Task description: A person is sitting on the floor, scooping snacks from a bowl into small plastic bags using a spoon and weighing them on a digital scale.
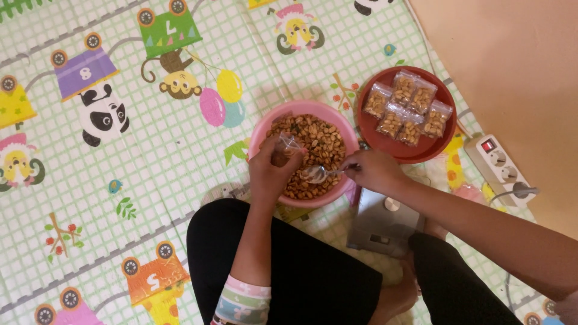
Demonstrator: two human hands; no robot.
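A pink bowl [301, 111] full of roasted peanuts sits on the play mat in front of my knees. My left hand [272, 171] holds a small clear plastic bag [288, 144] over the bowl. Gripped in my right hand [374, 170] is a metal spoon [318, 173], its scoop resting over the peanuts beside the bag. To the right a red plate [421, 150] carries several small filled peanut bags [404, 108].
A grey kitchen scale [380, 225] lies by my right leg. A white power strip [498, 161] with a red switch sits at the right, near the tan floor. The colourful cartoon mat [120, 168] spreads left and back. My crossed legs fill the bottom.
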